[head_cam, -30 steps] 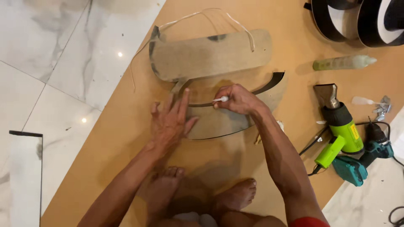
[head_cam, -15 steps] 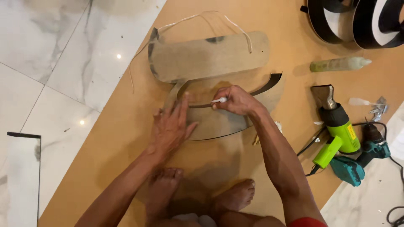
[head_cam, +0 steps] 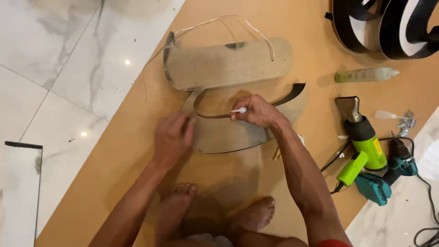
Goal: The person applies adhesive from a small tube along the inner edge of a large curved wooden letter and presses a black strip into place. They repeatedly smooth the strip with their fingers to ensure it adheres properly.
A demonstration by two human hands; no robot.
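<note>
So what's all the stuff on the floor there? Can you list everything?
Curved brown board shape with dark edge strip: one, centre, under both hands.
Rounded tan board panel: one, above it.
Thin white cord: one, looped over the panel.
Small white-tipped tool: one, in the right hand.
Pale green bottle: one, lying right.
Lime-green heat gun: one, right.
Teal drill: one, lower right.
Black-and-white strip rolls: top right.
Large tan floor board: one, beneath everything.
Left hand: pressing the shape.
Right hand: gripping the tool.
Bare feet: two, bottom.

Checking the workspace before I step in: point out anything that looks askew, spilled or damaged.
Nothing looks spilled or broken. The only loose item is a thin pale cord looping off the upper brown panel onto the board.
</note>
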